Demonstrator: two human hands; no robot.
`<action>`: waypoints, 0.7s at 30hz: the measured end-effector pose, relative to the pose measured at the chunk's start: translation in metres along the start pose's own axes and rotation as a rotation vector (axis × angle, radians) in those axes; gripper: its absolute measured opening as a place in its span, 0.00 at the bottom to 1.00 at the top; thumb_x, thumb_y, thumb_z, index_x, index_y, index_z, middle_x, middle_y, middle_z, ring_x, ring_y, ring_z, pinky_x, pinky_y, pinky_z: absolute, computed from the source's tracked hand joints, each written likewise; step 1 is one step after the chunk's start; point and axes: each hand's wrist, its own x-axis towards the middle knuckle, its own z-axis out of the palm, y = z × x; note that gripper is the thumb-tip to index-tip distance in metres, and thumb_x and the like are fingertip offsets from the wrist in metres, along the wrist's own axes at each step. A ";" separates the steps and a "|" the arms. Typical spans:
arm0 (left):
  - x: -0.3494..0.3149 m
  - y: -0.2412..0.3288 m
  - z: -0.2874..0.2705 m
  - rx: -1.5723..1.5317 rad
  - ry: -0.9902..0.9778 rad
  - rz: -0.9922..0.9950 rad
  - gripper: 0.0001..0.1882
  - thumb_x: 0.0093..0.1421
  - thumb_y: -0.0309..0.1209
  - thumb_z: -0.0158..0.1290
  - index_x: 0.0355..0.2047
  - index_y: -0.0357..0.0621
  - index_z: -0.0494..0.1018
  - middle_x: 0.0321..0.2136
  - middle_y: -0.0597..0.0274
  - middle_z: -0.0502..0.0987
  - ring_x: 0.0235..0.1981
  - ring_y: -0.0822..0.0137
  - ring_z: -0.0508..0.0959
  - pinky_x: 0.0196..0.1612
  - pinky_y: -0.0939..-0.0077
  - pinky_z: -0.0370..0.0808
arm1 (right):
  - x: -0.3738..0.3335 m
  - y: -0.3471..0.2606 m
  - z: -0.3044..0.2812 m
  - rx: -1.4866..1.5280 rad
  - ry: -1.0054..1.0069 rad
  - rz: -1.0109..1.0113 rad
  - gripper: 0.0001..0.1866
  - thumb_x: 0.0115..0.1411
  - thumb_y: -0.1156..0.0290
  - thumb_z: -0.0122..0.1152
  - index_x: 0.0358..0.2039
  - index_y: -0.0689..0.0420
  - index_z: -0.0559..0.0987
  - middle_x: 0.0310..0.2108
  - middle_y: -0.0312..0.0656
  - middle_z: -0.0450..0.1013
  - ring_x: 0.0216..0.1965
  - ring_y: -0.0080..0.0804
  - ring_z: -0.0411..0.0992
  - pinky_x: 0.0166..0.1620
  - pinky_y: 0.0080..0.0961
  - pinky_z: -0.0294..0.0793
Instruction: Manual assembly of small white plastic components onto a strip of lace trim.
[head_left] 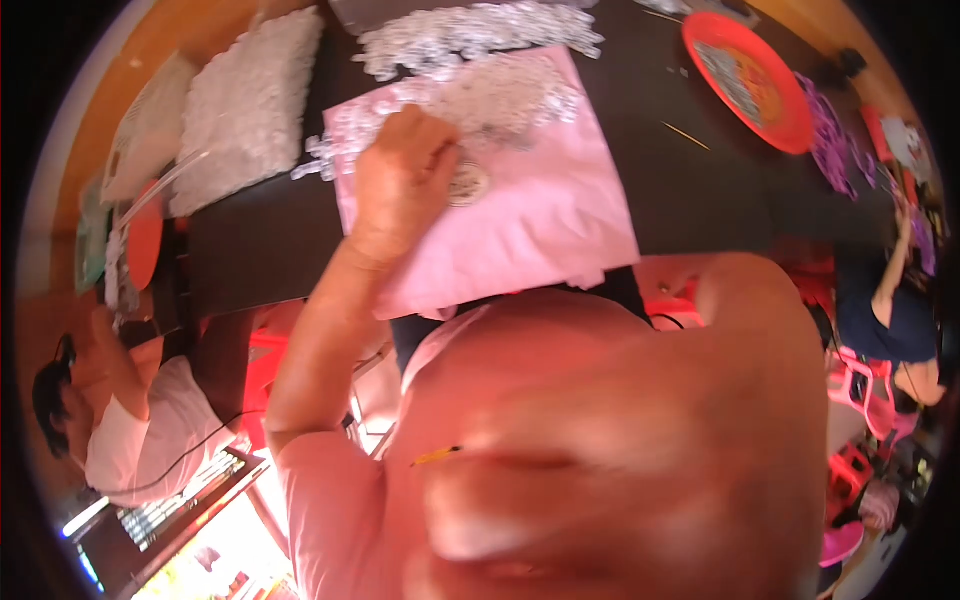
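My left hand (405, 180) rests on a pink cloth (520, 220) with its fingers curled together. What they grip, if anything, is hidden. Beside those fingers lies a small round beige piece (467, 185) with a dark pattern. Many small clear plastic pieces (500, 95) are spread over the cloth's far part, past my left hand. Raised close to the camera in front of my chest, my right hand (560, 490) is smeared by motion. A thin yellow stick (437, 456) with a dark end juts from its closed fingers.
Clear pieces are heaped (480, 35) behind the cloth, and a bumpy whitish slab (245, 110) lies at left. At right are a red plate (770, 110) with grey bits and a thin stick (686, 136) on the dark table (690, 200). Other people (150, 430) sit at both sides.
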 end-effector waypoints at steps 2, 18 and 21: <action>-0.011 -0.007 -0.008 0.046 0.013 -0.027 0.05 0.50 0.20 0.58 0.29 0.38 0.75 0.25 0.58 0.73 0.28 0.63 0.76 0.32 0.76 0.73 | 0.014 0.001 0.012 0.049 0.044 0.039 0.10 0.53 0.67 0.62 0.37 0.52 0.81 0.19 0.36 0.68 0.19 0.29 0.69 0.19 0.25 0.61; -0.009 -0.014 -0.008 -0.493 0.179 -0.251 0.03 0.49 0.19 0.57 0.25 0.37 0.74 0.22 0.70 0.74 0.25 0.81 0.70 0.29 0.86 0.68 | 0.036 -0.048 0.034 0.145 0.235 -0.252 0.11 0.53 0.68 0.65 0.39 0.46 0.82 0.17 0.34 0.68 0.17 0.27 0.68 0.21 0.22 0.63; -0.020 -0.030 -0.006 -0.501 0.207 -0.340 0.02 0.50 0.19 0.56 0.26 0.37 0.74 0.23 0.71 0.75 0.26 0.82 0.71 0.30 0.87 0.69 | 0.046 -0.054 0.057 0.159 0.345 -0.150 0.11 0.54 0.68 0.64 0.39 0.47 0.82 0.18 0.35 0.69 0.17 0.27 0.68 0.21 0.22 0.62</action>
